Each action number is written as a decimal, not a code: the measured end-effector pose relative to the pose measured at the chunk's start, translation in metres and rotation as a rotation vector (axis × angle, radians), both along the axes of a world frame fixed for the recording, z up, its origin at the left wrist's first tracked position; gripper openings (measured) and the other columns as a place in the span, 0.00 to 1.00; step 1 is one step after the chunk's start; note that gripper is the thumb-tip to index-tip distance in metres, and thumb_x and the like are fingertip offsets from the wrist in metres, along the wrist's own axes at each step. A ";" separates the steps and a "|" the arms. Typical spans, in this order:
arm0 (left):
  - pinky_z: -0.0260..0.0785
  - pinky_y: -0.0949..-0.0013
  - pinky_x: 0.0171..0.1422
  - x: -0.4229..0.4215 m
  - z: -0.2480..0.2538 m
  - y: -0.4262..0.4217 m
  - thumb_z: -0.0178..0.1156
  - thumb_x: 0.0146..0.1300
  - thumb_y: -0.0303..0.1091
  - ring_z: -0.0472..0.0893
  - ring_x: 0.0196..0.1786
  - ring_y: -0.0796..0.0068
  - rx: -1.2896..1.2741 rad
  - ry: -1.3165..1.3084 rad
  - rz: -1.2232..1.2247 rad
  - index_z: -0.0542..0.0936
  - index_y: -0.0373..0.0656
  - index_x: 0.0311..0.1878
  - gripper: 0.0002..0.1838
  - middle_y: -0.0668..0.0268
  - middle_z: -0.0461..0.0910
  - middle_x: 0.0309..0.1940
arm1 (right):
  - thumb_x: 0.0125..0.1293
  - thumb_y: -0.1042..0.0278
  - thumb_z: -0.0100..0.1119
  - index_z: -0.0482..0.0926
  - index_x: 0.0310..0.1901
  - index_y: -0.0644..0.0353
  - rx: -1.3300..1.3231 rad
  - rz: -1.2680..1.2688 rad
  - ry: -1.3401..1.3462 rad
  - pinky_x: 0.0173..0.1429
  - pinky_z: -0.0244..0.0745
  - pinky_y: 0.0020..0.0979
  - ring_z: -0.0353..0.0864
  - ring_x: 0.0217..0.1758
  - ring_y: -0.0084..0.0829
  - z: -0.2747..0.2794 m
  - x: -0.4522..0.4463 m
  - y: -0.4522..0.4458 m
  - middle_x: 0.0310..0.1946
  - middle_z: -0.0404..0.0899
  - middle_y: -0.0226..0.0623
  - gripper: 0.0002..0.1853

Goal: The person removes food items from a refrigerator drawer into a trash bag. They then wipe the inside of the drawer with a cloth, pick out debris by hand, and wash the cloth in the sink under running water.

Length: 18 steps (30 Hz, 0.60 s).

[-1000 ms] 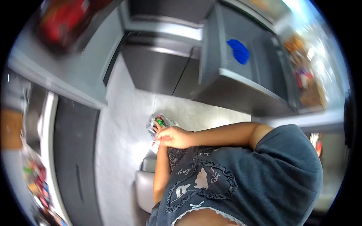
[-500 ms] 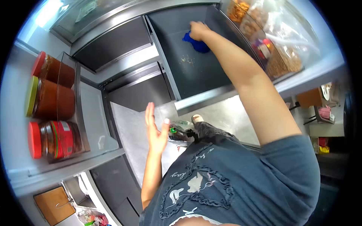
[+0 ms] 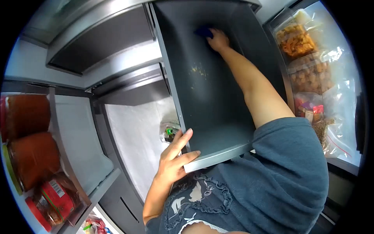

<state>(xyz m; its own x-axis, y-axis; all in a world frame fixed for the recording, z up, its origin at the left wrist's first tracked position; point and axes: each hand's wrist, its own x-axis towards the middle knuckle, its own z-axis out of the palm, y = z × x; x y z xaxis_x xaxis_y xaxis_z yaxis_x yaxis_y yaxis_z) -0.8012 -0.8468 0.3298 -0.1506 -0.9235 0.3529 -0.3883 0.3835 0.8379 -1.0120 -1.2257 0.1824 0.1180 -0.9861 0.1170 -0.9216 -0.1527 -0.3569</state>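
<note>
A dark grey drawer [image 3: 210, 117] is pulled out from the fridge. Deep inside it, near the back, my right hand [image 3: 219, 40] has its fingers closed on a blue cloth [image 3: 204, 31] pressed against the drawer's surface. Pale yellowish crumbs [image 3: 198, 72] lie on the drawer bottom. My left hand [image 3: 175, 158] rests at the drawer's front left corner, fingers apart, with fingertips touching the rim.
Jars with red and brown contents [image 3: 35, 156] stand in the left door shelf. Bagged foods [image 3: 309, 74] fill the right door shelf. A clear plastic bag with a green item [image 3: 170, 132] lies on the floor beside the drawer.
My right hand has gone from near my body into the drawer, taken hold of the blue cloth and moved it toward the back. My left hand has come to the drawer's front corner.
</note>
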 end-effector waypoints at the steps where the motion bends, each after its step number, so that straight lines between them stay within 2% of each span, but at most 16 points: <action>1: 0.69 0.58 0.55 0.002 0.000 -0.001 0.68 0.36 0.31 0.71 0.54 0.46 -0.011 -0.002 -0.004 0.80 0.46 0.31 0.13 0.56 0.68 0.57 | 0.57 0.62 0.54 0.68 0.57 0.50 -0.013 0.070 -0.020 0.60 0.62 0.36 0.67 0.58 0.42 0.000 0.001 0.003 0.56 0.68 0.38 0.23; 4: 0.68 0.58 0.56 0.001 -0.002 -0.004 0.67 0.36 0.30 0.72 0.53 0.45 -0.019 0.012 -0.009 0.80 0.46 0.30 0.12 0.56 0.68 0.56 | 0.57 0.63 0.53 0.71 0.53 0.53 0.255 0.156 -0.189 0.57 0.65 0.36 0.71 0.53 0.45 0.021 0.008 0.039 0.49 0.74 0.39 0.21; 5: 0.69 0.58 0.55 0.000 -0.003 -0.005 0.67 0.36 0.30 0.72 0.53 0.45 -0.024 0.019 -0.005 0.80 0.46 0.30 0.12 0.56 0.68 0.56 | 0.57 0.62 0.53 0.72 0.52 0.54 0.202 0.203 -0.225 0.55 0.66 0.35 0.73 0.50 0.44 0.017 0.009 0.049 0.46 0.76 0.42 0.20; 10: 0.70 0.59 0.53 0.001 0.001 -0.006 0.68 0.35 0.33 0.71 0.54 0.45 -0.005 0.015 -0.008 0.80 0.47 0.30 0.14 0.55 0.68 0.56 | 0.59 0.59 0.51 0.70 0.55 0.53 0.639 0.188 -0.646 0.54 0.66 0.34 0.75 0.48 0.38 0.025 0.031 0.106 0.45 0.76 0.43 0.21; 11: 0.71 0.59 0.52 0.002 0.001 -0.005 0.69 0.34 0.34 0.71 0.55 0.45 -0.010 0.016 -0.012 0.79 0.46 0.30 0.15 0.55 0.68 0.57 | 0.59 0.57 0.51 0.69 0.56 0.52 0.612 0.235 -0.500 0.57 0.64 0.37 0.72 0.52 0.41 0.028 0.038 0.120 0.50 0.72 0.44 0.23; 14: 0.71 0.60 0.51 0.006 -0.002 -0.005 0.68 0.34 0.32 0.70 0.55 0.45 -0.028 0.029 -0.048 0.79 0.46 0.30 0.15 0.56 0.68 0.57 | 0.60 0.46 0.47 0.56 0.64 0.46 0.296 0.476 0.291 0.69 0.42 0.47 0.41 0.70 0.47 0.041 0.065 0.169 0.67 0.45 0.48 0.31; 17: 0.72 0.60 0.50 0.008 -0.002 -0.005 0.67 0.33 0.28 0.71 0.55 0.44 -0.047 0.019 -0.034 0.79 0.45 0.30 0.15 0.57 0.68 0.57 | 0.59 0.49 0.48 0.50 0.66 0.45 0.222 0.612 0.284 0.67 0.39 0.54 0.41 0.70 0.47 0.062 0.068 0.170 0.67 0.45 0.47 0.35; 18: 0.72 0.60 0.50 0.009 -0.003 -0.006 0.66 0.32 0.27 0.71 0.55 0.45 -0.051 0.018 -0.033 0.79 0.45 0.30 0.15 0.57 0.68 0.57 | 0.58 0.51 0.50 0.49 0.66 0.46 0.224 0.596 0.242 0.67 0.41 0.53 0.42 0.70 0.47 0.058 0.068 0.169 0.66 0.46 0.47 0.36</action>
